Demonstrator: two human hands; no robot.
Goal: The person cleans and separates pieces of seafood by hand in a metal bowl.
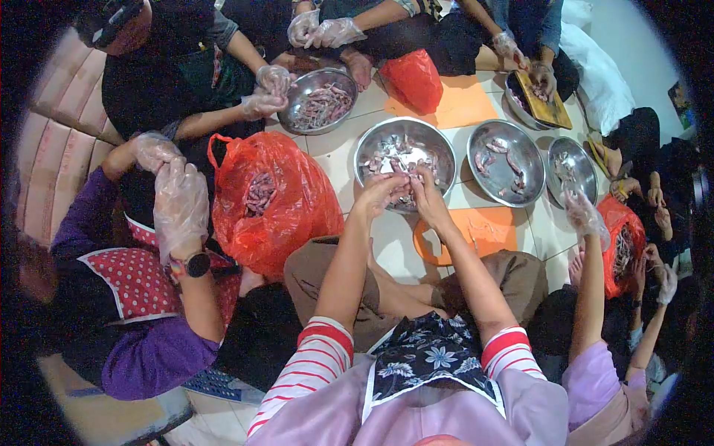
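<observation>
Both bare hands meet above the near edge of a steel bowl (364, 152) holding pinkish-grey pieces of raw meat (401, 152). My left hand (381, 193) is closed, its fingertips pinched together. My right hand (432, 201) is closed too, its fingers touching the left ones. Between them they grip a small piece of raw meat, mostly hidden by the fingers. Just below the right hand lies an orange cutting board (491, 227) with thin scraps on it.
A red plastic bag (297, 215) of raw pieces stands at left. More steel bowls (487, 186) sit to the right and far left. Another orange board (468, 104) and red bag (416, 78) lie beyond. Gloved people (182, 201) sit all round, one with a yellow board (554, 111).
</observation>
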